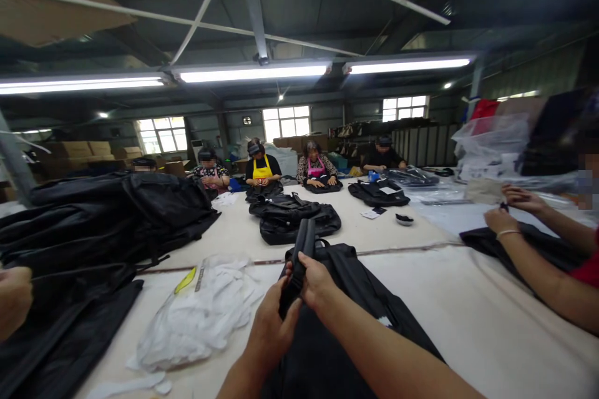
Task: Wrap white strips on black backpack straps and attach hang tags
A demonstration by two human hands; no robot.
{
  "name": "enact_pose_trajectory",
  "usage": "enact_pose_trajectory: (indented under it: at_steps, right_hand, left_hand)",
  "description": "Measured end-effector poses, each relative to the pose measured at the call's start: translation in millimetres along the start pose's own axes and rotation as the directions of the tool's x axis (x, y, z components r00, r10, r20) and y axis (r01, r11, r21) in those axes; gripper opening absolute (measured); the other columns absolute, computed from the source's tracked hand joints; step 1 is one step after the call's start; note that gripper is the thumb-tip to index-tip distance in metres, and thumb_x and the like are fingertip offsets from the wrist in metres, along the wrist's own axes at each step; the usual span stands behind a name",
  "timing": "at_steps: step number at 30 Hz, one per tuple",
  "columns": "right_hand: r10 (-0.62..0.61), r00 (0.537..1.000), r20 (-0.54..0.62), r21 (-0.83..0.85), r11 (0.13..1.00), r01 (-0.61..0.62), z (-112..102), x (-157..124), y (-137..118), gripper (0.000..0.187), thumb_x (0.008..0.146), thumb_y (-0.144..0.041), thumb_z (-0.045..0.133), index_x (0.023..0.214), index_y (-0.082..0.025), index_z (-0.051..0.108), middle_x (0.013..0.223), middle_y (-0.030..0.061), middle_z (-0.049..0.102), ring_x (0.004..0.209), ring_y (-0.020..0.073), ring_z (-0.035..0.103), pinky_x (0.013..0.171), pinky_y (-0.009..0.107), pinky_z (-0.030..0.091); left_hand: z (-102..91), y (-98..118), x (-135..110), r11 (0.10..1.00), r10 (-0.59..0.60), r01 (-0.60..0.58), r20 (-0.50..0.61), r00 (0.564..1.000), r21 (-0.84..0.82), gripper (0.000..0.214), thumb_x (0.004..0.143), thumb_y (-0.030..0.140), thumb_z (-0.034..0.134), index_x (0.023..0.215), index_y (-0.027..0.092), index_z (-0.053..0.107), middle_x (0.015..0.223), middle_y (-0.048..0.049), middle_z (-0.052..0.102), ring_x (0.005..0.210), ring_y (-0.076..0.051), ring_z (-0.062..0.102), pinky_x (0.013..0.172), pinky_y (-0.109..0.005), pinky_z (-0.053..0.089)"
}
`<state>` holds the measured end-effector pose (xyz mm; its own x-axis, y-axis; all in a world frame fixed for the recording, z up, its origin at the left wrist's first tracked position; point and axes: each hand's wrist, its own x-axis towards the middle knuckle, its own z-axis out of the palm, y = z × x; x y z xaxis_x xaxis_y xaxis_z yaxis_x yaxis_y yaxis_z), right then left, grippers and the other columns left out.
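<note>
A black backpack (369, 299) lies flat on the table in front of me. Its folded black strap (306, 238) is raised above the bag between both hands. My left hand (274, 321) curls round the strap's lower part, fingers closed. My right hand (317, 280) grips the same strap from the right, thumb pressed along it. Just left of my hands sits a clear plastic bag (201, 311) stuffed with white pieces. Part of the backpack is hidden by my forearms.
Piled black bags (107, 211) fill the left side, a co-worker's hand (14, 299) beside them. Another black bag (299, 218) lies ahead. On the right, a co-worker's hands (503, 221) work above black fabric (528, 249). Several people sit across the table (430, 227).
</note>
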<state>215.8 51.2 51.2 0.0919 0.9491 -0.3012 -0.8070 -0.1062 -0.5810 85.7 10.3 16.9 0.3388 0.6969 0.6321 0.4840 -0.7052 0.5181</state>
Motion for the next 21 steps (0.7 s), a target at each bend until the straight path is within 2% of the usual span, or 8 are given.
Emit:
enact_pose_trajectory:
  at_steps: [3, 6, 9, 11, 13, 16, 21]
  right_hand:
    - [-0.074, 0.997, 0.006, -0.059, 0.995, 0.074, -8, -3, 0, 0.018, 0.091, -0.024, 0.055, 0.078, -0.012, 0.058, 0.059, 0.0045, 0.065, 0.049, 0.0142, 0.06, 0.05, 0.025, 0.05]
    - [-0.061, 0.998, 0.006, -0.004, 0.998, 0.061, -8, -10, -1, 0.021, 0.092, -0.028, 0.053, 0.079, -0.013, 0.057, 0.062, 0.0054, 0.066, 0.051, 0.0161, 0.063, 0.052, 0.027, 0.052]
    - [-0.05, 0.999, -0.02, 0.008, 0.999, 0.05, -5, -13, -2, 0.02, 0.094, -0.028, 0.05, 0.082, -0.013, 0.056, 0.064, 0.0061, 0.067, 0.051, 0.0178, 0.065, 0.05, 0.029, 0.052]
    - [-0.067, 0.995, -0.071, -0.005, 0.998, 0.067, -3, -13, 0, 0.018, 0.093, -0.026, 0.051, 0.081, -0.013, 0.055, 0.061, 0.0053, 0.066, 0.048, 0.0161, 0.063, 0.048, 0.027, 0.052]
    - [-0.084, 0.99, -0.11, -0.008, 0.996, 0.084, -2, -12, 2, 0.016, 0.092, -0.023, 0.053, 0.079, -0.014, 0.054, 0.057, 0.004, 0.064, 0.044, 0.014, 0.06, 0.046, 0.024, 0.05]
    - [-0.074, 0.987, -0.14, 0.005, 0.997, 0.076, -3, -8, 1, 0.016, 0.092, -0.019, 0.052, 0.077, -0.014, 0.052, 0.052, 0.0019, 0.06, 0.039, 0.011, 0.054, 0.043, 0.022, 0.047]
    - [-0.031, 0.985, -0.169, 0.014, 0.999, 0.034, -7, 7, -9, 0.016, 0.096, -0.021, 0.047, 0.081, -0.015, 0.052, 0.056, -0.0005, 0.06, 0.04, 0.007, 0.05, 0.043, 0.018, 0.046]
  left_hand:
    - [-0.2, 5, 1, 0.986, 0.05, -0.045, -0.025, 0.998, 0.159, 0.036, 0.091, 0.035, 0.053, 0.123, 0.02, 0.055, 0.111, -0.0105, 0.067, 0.102, -0.024, 0.065, 0.087, -0.036, 0.054]
    - [2.3, 6, 3, 0.944, 0.097, -0.072, -0.061, 0.993, 0.323, 0.033, 0.093, 0.038, 0.049, 0.118, 0.018, 0.058, 0.1, -0.0106, 0.069, 0.088, -0.023, 0.068, 0.074, -0.033, 0.055]
    - [3.8, 7, 4, 0.894, 0.091, -0.082, 0.0, 0.996, 0.44, 0.03, 0.095, 0.038, 0.046, 0.11, 0.018, 0.06, 0.091, -0.0095, 0.068, 0.077, -0.021, 0.068, 0.065, -0.029, 0.053]
    - [3.7, 10, 4, 0.859, 0.033, -0.075, 0.092, 0.995, 0.506, 0.026, 0.095, 0.037, 0.045, 0.1, 0.017, 0.062, 0.085, -0.0087, 0.068, 0.073, -0.02, 0.067, 0.062, -0.027, 0.051]
    - [3.4, 15, 3, 0.816, -0.073, -0.037, 0.167, 0.983, 0.577, 0.026, 0.095, 0.036, 0.044, 0.093, 0.016, 0.061, 0.081, -0.0094, 0.067, 0.072, -0.022, 0.068, 0.06, -0.029, 0.049]
    - [2.6, 21, -2, 0.753, -0.23, 0.031, 0.218, 0.949, 0.657, 0.03, 0.097, 0.037, 0.04, 0.091, 0.015, 0.059, 0.079, -0.0105, 0.067, 0.071, -0.026, 0.068, 0.058, -0.032, 0.047]
    - [-2.6, 18, -18, 0.781, -0.269, 0.059, 0.25, 0.93, 0.621, 0.032, 0.098, 0.039, 0.034, 0.093, 0.016, 0.055, 0.083, -0.0095, 0.067, 0.078, -0.025, 0.067, 0.062, -0.031, 0.045]
